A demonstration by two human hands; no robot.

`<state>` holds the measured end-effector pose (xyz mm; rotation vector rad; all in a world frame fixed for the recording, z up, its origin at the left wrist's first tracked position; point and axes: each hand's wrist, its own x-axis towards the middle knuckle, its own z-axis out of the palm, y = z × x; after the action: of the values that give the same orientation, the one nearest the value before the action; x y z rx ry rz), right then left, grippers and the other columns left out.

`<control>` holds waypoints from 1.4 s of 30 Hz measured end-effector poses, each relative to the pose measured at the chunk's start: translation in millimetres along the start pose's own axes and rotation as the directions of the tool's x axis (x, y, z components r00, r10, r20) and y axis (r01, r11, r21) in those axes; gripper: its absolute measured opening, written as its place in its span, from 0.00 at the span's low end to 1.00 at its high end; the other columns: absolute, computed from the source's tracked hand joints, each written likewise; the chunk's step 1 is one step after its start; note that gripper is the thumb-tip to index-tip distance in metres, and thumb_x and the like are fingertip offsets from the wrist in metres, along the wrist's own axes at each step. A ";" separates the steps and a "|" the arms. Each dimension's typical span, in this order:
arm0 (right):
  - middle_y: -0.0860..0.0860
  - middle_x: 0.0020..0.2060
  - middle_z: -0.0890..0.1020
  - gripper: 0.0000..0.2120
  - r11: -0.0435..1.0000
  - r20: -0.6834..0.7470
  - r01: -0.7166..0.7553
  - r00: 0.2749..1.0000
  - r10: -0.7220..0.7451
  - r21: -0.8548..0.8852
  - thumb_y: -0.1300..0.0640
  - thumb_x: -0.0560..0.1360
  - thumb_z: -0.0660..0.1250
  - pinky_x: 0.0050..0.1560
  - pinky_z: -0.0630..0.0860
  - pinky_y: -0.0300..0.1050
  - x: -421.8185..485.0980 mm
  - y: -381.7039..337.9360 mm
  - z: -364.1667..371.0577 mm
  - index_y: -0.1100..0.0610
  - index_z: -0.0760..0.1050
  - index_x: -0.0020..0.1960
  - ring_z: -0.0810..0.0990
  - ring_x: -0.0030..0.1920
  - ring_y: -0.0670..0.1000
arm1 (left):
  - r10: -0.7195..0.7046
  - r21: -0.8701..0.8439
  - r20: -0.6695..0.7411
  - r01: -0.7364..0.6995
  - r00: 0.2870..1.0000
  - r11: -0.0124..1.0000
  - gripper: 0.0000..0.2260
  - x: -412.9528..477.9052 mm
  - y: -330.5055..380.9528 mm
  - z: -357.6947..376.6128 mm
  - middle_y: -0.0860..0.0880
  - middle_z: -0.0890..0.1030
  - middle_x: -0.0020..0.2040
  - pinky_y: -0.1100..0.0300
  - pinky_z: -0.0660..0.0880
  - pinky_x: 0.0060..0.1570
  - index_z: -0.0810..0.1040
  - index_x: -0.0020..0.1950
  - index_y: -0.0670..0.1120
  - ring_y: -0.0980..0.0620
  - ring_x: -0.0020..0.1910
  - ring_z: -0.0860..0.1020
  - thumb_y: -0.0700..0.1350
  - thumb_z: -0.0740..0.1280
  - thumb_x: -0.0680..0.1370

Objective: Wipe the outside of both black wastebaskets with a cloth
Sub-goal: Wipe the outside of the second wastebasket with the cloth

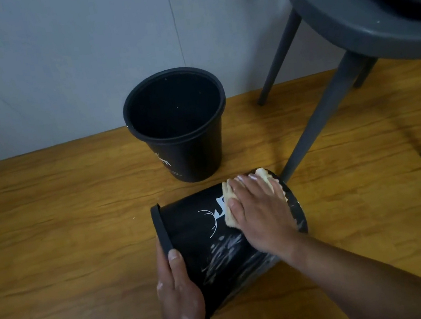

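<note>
One black wastebasket (209, 245) lies on its side on the wooden floor, its rim to the left and its base to the right. White foamy streaks cover its near side. My left hand (179, 293) grips the rim at the near left. My right hand (260, 212) presses a pale yellow cloth (228, 198) flat on the upper wall near the base, partly over a white deer print. A second black wastebasket (189, 151) stands upright and empty just behind, by the wall.
A dark grey plastic chair (353, 26) stands at the right, and one of its legs (309, 127) reaches the floor right beside the lying basket's base. A grey wall (50, 60) runs along the back. Wooden floor (51, 239) spreads to the left.
</note>
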<state>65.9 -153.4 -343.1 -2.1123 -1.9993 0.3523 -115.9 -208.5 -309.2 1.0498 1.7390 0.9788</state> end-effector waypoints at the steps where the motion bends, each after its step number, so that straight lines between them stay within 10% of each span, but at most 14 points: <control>1: 0.48 0.79 0.63 0.31 0.999 0.017 0.040 0.999 -0.040 0.003 0.41 0.83 0.37 0.79 0.49 0.58 -7.9 -11.9 0.4 0.50 0.59 0.80 0.57 0.79 0.52 | -0.017 -0.007 -0.009 0.017 1.000 1.000 0.21 1.6 -1.1 0.5 0.49 0.78 0.60 0.59 0.69 0.49 0.64 0.78 0.59 0.50 0.55 0.75 0.55 0.49 0.84; 9: 0.48 0.81 0.57 0.27 0.920 0.091 0.391 0.916 -0.390 0.001 0.41 0.86 0.47 0.80 0.43 0.56 -44.2 -52.9 12.7 0.47 0.50 0.83 0.51 0.81 0.51 | -0.049 -0.024 -0.009 0.049 0.999 0.999 0.18 7.8 -8.0 -1.5 0.50 0.83 0.53 0.58 0.76 0.46 0.73 0.69 0.57 0.54 0.49 0.82 0.55 0.50 0.84; 14: 0.45 0.82 0.54 0.28 0.983 0.103 0.180 0.979 -0.175 -0.035 0.38 0.84 0.40 0.78 0.37 0.51 -18.9 -15.1 1.8 0.43 0.47 0.82 0.48 0.81 0.47 | -0.065 -0.031 -0.010 0.065 0.998 0.997 0.21 7.8 -7.2 -1.0 0.50 0.80 0.56 0.65 0.71 0.42 0.67 0.77 0.53 0.57 0.49 0.78 0.56 0.52 0.84; 18: 0.45 0.81 0.58 0.31 1.000 0.083 -0.029 0.996 0.029 -0.005 0.38 0.82 0.35 0.80 0.42 0.53 6.1 18.8 -3.9 0.44 0.54 0.82 0.50 0.81 0.48 | -0.085 -0.066 -0.009 0.084 0.996 0.994 0.22 5.5 -11.2 0.8 0.49 0.78 0.64 0.55 0.73 0.62 0.64 0.78 0.58 0.49 0.63 0.76 0.59 0.52 0.84; 22: 0.48 0.80 0.59 0.28 0.993 0.146 -0.119 0.982 0.121 -0.022 0.41 0.83 0.38 0.79 0.43 0.58 23.8 -2.5 -2.6 0.45 0.58 0.80 0.51 0.80 0.51 | -0.050 -0.057 -0.005 0.050 0.999 0.997 0.20 -2.2 -0.8 2.3 0.60 0.75 0.54 0.73 0.69 0.45 0.62 0.76 0.60 0.62 0.54 0.76 0.56 0.49 0.84; 28: 0.48 0.78 0.66 0.26 0.957 0.115 0.290 0.952 -0.285 -0.024 0.42 0.84 0.45 0.79 0.49 0.60 -6.9 -59.5 1.4 0.46 0.59 0.79 0.59 0.79 0.53 | -0.059 -0.033 -0.035 0.058 0.998 0.998 0.23 1.5 -2.3 4.1 0.55 0.74 0.65 0.57 0.67 0.61 0.66 0.77 0.54 0.51 0.64 0.73 0.56 0.49 0.84; 35: 0.48 0.82 0.55 0.27 0.847 0.130 0.529 0.844 -0.521 -0.043 0.41 0.86 0.47 0.80 0.45 0.59 -52.7 -53.0 13.0 0.46 0.50 0.83 0.50 0.82 0.51 | -0.029 -0.018 -0.035 0.029 0.999 0.999 0.17 11.5 -4.2 -2.3 0.50 0.84 0.42 0.59 0.76 0.41 0.78 0.59 0.51 0.55 0.41 0.83 0.53 0.51 0.85; 42: 0.45 0.81 0.58 0.27 0.986 0.061 0.166 0.985 -0.164 -0.035 0.39 0.85 0.42 0.80 0.51 0.58 -30.8 13.2 4.9 0.43 0.51 0.82 0.52 0.81 0.48 | -0.019 -0.027 -0.013 0.018 1.000 0.999 0.16 8.9 -0.9 -2.9 0.54 0.82 0.51 0.57 0.78 0.47 0.75 0.66 0.58 0.57 0.49 0.80 0.55 0.52 0.85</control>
<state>75.3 -184.9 -351.0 -1.9623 -2.2130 0.3513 -121.3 -201.1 -311.4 1.0102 1.7389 0.9975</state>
